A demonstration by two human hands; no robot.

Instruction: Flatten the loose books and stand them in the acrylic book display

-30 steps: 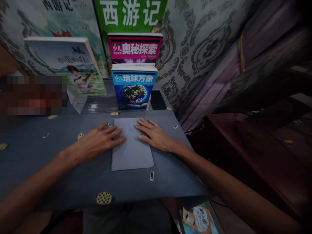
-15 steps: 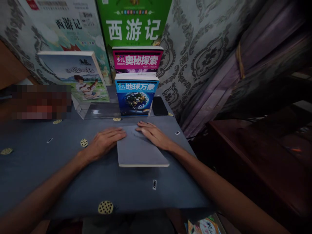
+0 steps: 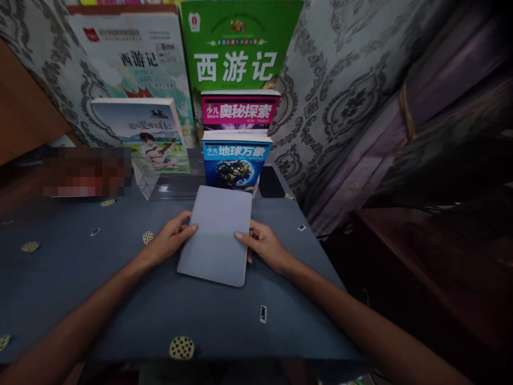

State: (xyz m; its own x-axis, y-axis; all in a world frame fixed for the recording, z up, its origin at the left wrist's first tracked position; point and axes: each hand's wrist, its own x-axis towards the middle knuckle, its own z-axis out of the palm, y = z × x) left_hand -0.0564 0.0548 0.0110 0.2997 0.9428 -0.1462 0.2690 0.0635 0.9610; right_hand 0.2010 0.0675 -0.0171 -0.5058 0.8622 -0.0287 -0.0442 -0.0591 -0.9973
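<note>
A plain pale grey-blue notebook (image 3: 218,235) with rounded corners is tilted up above the table, its blank cover facing me. My left hand (image 3: 174,232) grips its left edge, thumb on the cover and fingers behind. On the opposite edge my right hand (image 3: 264,243) holds it the same way, fingers partly hidden underneath. Just behind the notebook's top edge stands a blue book with a globe on its cover (image 3: 236,166), its lower part covered by the notebook. A magenta book (image 3: 240,112) stands behind that one.
A clear acrylic stand (image 3: 172,184) carries a book with a guitar player (image 3: 160,139). Taller green (image 3: 244,40) and pale (image 3: 136,69) books lean at the wall. A black phone-like slab (image 3: 271,182) lies right of them. The table (image 3: 100,299) ends at the right near a curtain (image 3: 356,160).
The notebook lay flat with both hands resting on its far part; now it is raised and tilted, gripped at both sides. The view has shifted slightly.
</note>
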